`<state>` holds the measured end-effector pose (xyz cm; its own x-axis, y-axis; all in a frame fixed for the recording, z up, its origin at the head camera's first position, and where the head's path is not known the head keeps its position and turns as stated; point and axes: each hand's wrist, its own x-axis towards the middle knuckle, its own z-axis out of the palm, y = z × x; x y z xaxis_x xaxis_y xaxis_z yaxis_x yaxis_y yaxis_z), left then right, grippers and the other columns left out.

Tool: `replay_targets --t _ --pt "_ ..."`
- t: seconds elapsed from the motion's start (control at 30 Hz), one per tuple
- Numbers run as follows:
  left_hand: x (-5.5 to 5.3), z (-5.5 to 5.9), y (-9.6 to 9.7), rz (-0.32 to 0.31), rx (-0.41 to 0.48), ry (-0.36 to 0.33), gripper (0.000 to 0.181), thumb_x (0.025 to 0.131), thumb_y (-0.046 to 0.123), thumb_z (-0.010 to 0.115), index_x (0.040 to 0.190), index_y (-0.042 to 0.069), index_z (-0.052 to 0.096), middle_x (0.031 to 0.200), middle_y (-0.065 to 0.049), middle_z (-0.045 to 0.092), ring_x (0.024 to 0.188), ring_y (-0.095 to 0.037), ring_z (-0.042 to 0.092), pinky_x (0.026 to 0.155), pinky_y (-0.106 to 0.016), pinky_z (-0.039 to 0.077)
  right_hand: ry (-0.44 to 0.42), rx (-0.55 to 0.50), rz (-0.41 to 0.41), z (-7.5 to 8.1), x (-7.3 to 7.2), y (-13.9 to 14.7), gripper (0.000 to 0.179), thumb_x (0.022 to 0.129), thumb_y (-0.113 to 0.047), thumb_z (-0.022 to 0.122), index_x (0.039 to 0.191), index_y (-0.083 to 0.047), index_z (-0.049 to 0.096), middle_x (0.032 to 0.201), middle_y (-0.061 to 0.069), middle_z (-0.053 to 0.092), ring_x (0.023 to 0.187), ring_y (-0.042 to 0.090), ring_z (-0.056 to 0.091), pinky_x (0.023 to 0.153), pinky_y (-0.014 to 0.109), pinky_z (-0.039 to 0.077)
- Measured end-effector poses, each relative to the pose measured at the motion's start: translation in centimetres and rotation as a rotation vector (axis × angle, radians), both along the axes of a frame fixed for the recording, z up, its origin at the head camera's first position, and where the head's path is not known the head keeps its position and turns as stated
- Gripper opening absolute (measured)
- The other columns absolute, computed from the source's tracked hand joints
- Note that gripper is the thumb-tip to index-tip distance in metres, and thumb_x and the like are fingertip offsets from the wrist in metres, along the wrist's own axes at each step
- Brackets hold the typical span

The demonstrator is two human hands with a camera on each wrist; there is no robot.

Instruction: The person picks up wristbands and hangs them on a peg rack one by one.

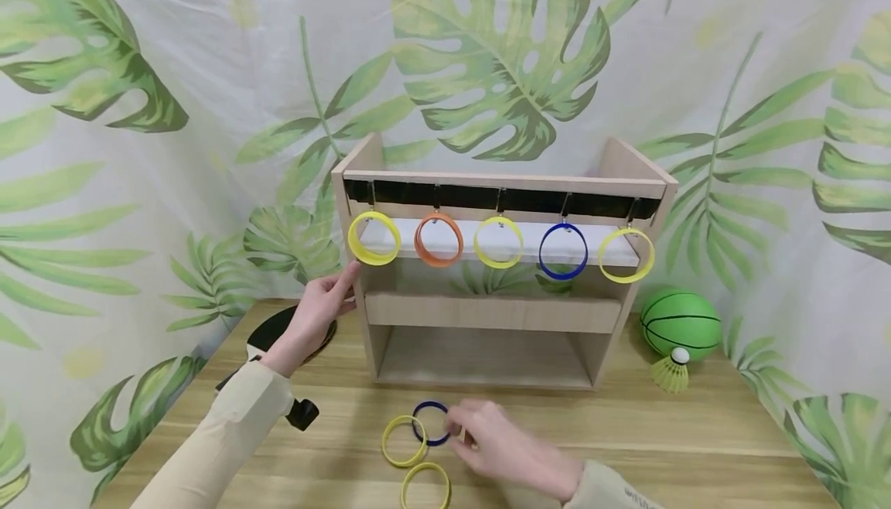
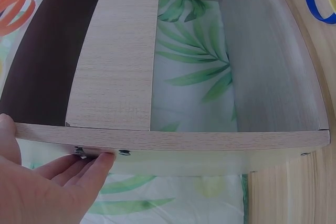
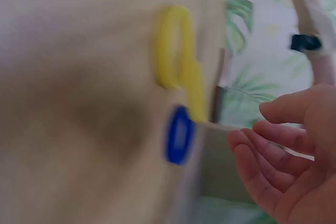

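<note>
My left hand (image 1: 316,312) rests against the left side panel of a small wooden shelf (image 1: 487,312). In the left wrist view its thumb touches the panel's front edge, and the nearly straight fingers (image 2: 94,174) lie on the outer face. Low over the table, my right hand (image 1: 497,443) hovers beside a blue ring (image 1: 431,442); its fingers (image 3: 257,174) are loosely bent, with nothing between them. One yellow ring (image 1: 385,447) overlaps the blue ring, and another yellow ring (image 1: 406,486) lies nearer me. From the shelf's hooks hang yellow rings (image 1: 362,250), an orange ring (image 1: 438,261) and a blue ring (image 1: 562,275).
A black strip (image 1: 466,196) runs across the shelf's upper front, bearing the hooks. Right of the shelf, a green ball (image 1: 681,319) and a yellow shuttlecock (image 1: 671,374) stand on the wooden table (image 1: 696,447). Behind my left forearm lies a black round object (image 1: 271,329). A leaf-patterned curtain (image 1: 244,68) forms the background.
</note>
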<state>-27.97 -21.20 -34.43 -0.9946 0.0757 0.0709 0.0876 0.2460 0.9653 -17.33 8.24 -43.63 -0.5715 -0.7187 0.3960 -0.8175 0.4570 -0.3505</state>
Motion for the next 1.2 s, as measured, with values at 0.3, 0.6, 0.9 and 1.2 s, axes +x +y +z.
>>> replay_targets --t 0.3,0.6,0.9,1.2 --pt "-0.3 -0.1 0.2 0.001 -0.007 0.004 0.082 0.097 0.063 0.043 0.147 -0.003 0.044 0.156 -0.019 0.039 0.142 -0.034 0.044 0.113 -0.043 0.045 -0.116 0.088 -0.034 -4.2 0.2 -0.9 0.007 0.089 -0.012 0.073 0.083 -0.012 0.068 0.074 -0.008 0.063 0.066 -0.01 0.049 0.057 -0.003 0.038" --pt "-0.4 -0.3 0.3 -0.008 -0.007 0.007 0.083 0.098 0.063 0.043 0.148 -0.003 0.042 0.156 -0.02 0.039 0.143 -0.034 0.043 0.113 -0.042 0.045 -0.049 0.154 -0.05 -5.0 -0.1 -1.3 0.01 0.086 -0.016 0.077 0.079 -0.017 0.07 0.073 -0.01 0.062 0.067 -0.009 0.046 0.056 -0.002 0.034" --pt "-0.3 -0.3 0.1 -0.001 -0.013 0.003 0.082 0.098 0.063 0.043 0.145 -0.004 0.046 0.155 -0.019 0.041 0.142 -0.034 0.044 0.112 -0.042 0.046 -0.133 0.065 -0.035 -3.8 0.3 -0.8 0.009 0.087 -0.002 0.071 0.082 -0.01 0.07 0.078 -0.003 0.071 0.07 -0.01 0.054 0.059 -0.003 0.042" --pt "0.0 -0.1 -0.1 -0.002 -0.022 0.007 0.082 0.098 0.062 0.043 0.146 -0.004 0.044 0.155 -0.021 0.04 0.142 -0.035 0.044 0.113 -0.043 0.045 0.011 -0.058 0.016 -0.1 -0.3 0.9 0.01 0.083 0.003 0.072 0.081 -0.006 0.069 0.075 0.001 0.073 0.068 -0.006 0.06 0.06 -0.001 0.048"
